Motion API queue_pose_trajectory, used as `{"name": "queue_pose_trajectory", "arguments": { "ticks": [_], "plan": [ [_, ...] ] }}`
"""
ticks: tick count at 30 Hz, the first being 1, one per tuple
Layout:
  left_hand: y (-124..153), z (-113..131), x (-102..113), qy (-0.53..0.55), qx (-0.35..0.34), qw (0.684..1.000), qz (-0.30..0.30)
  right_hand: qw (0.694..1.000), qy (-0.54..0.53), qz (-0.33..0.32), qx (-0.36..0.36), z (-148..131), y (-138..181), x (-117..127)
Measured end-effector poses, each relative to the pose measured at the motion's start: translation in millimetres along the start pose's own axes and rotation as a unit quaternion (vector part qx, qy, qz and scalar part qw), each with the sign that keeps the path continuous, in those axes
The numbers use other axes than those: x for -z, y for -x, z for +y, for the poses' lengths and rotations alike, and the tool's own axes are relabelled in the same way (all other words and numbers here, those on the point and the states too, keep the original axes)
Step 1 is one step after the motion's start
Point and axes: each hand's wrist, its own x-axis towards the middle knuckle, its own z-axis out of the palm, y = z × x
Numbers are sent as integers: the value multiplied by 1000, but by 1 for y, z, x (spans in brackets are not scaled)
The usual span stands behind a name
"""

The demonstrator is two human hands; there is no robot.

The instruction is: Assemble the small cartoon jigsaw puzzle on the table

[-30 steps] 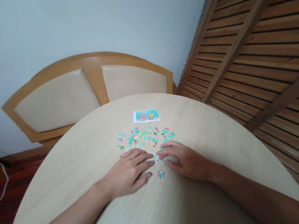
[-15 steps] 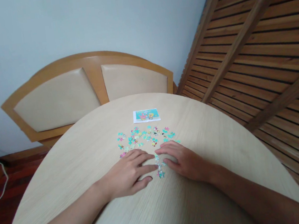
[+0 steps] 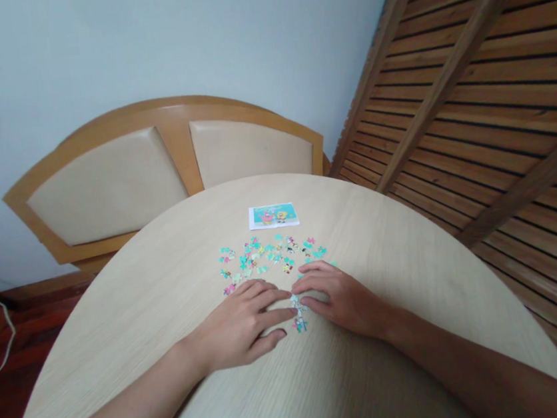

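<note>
My left hand (image 3: 239,324) lies flat on the round table (image 3: 166,282), fingers stretched to the right. My right hand (image 3: 342,299) lies flat opposite it, fingers pointing left. The fingertips of both hands touch a short column of small teal puzzle pieces (image 3: 298,314) between them. Just beyond the hands, several loose teal, pink and yellow puzzle pieces (image 3: 268,254) are scattered. A small cartoon picture card (image 3: 273,215) lies flat behind the scatter.
Two padded wooden chair backs (image 3: 104,182) stand against the far edge of the table, before a pale wall. A slatted wooden panel (image 3: 495,77) fills the right side. A white cable (image 3: 1,334) runs over the floor at the left.
Both hands slid slightly toward me, bringing the pieces at their fingertips down to the lone piece lying nearer me; the pieces now form one short column.
</note>
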Motion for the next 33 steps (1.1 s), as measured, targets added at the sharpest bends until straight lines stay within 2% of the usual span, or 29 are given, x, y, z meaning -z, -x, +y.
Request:
{"name": "queue_pose_trajectory", "arguments": {
  "ticks": [4, 9, 14, 22, 33],
  "plan": [
    [0, 0, 0, -2, -7, 1000, -1, 998, -48, 22, -20, 1, -1, -3],
    [-1, 1, 0, -5, -10, 1000, 3, 993, -90, 18, -68, -4, -4, -1],
    [-1, 1, 0, -5, -9, 1000, 3, 993, -98, 29, -66, -4, -4, -2],
    [0, 1, -1, -7, -10, 1000, 11, 988, -75, 45, -129, -2, -4, -3],
    [0, 0, -1, -6, -10, 1000, 1, 989, -63, 53, -124, -7, -6, -3]
  ]
}}
